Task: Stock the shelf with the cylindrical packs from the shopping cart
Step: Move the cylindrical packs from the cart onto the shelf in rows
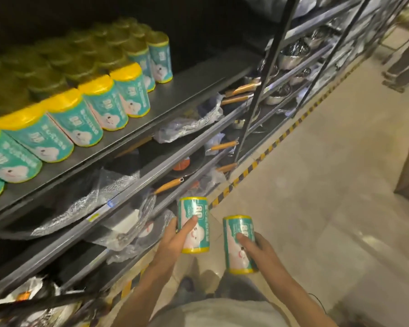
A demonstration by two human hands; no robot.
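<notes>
My left hand (175, 239) grips a teal cylindrical pack with yellow ends (195, 215), held upright in front of the lower shelves. My right hand (257, 253) grips a second pack of the same kind (234, 244), a little lower and to the right. The grey metal shelf (189, 88) above carries several rows of the same teal and yellow packs (104, 102), running from the left edge towards the middle. The right part of that shelf is bare. No shopping cart shows in this view.
Lower shelves (137, 182) hold pans with wooden handles (168, 185) and plastic wrapping. A dark upright post (264, 74) separates the neighbouring rack of metal cookware (300, 55). A yellow and black stripe (269, 147) marks the floor edge. Another person's feet (394, 83) stand at far right.
</notes>
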